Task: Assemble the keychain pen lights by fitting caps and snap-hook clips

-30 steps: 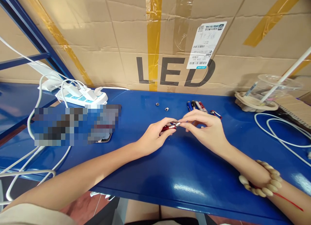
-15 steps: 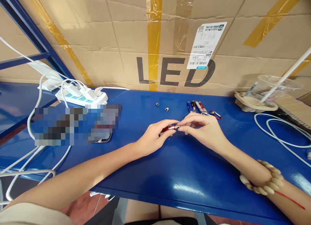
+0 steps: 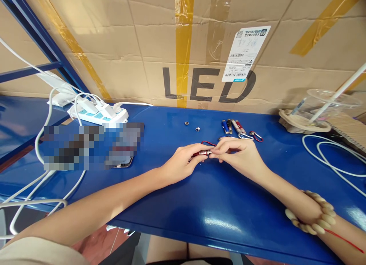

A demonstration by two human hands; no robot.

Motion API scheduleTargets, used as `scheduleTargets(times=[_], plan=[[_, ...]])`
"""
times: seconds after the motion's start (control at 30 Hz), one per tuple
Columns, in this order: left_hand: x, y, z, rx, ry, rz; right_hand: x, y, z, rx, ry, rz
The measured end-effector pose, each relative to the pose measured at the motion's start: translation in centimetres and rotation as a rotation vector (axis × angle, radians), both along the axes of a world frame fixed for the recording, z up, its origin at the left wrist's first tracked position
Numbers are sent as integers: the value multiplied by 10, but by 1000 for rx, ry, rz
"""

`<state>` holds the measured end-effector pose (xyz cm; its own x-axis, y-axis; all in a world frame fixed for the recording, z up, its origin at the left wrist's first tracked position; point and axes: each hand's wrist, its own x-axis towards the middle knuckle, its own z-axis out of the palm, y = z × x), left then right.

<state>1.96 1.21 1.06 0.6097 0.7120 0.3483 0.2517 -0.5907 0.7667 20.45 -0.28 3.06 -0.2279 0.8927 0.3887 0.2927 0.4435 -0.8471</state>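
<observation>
Between thumb and fingers, my left hand (image 3: 181,163) holds a small red mini flashlight (image 3: 203,153) with a silver end pointing right. My right hand (image 3: 237,152) pinches at that silver end; its fingertips hide whatever small part is there. A red carabiner loop (image 3: 208,143) shows just behind the fingers. Beyond my right hand lie several similar mini flashlights in a row, among them a blue one (image 3: 225,127) and a black one (image 3: 229,126). Two tiny metal pieces rest farther back: a round cap (image 3: 187,123) and a shiny bit (image 3: 198,129).
A white power strip (image 3: 98,114) with cables stands at the back left, near a phone (image 3: 126,163) partly blurred out. At right are a clear plastic cup (image 3: 328,99) in a cardboard holder and a coiled white cable (image 3: 317,143). A large cardboard box (image 3: 148,36) backs the blue table (image 3: 183,211).
The view has shifted slightly. My right fingers have moved a little at the flashlight's silver end, and the red loop behind the hands shows more clearly. Both hands keep their grip.
</observation>
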Motion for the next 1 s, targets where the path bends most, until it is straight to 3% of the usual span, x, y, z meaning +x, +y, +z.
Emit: scheduleTargets(times=[0.17, 0.37, 0.73, 1.0], plan=[[1, -3, 3, -70, 28, 64, 2, 0, 1, 132, -110, 0], [1, -2, 8, -94, 85, 83, 8, 4, 6, 271, -212, 100], [-2, -4, 7, -99, 88, -85, 13, 4, 4, 242, -222, 183], [-2, -4, 3, -108, 72, -43, 8, -1, 5, 176, -252, 77]])
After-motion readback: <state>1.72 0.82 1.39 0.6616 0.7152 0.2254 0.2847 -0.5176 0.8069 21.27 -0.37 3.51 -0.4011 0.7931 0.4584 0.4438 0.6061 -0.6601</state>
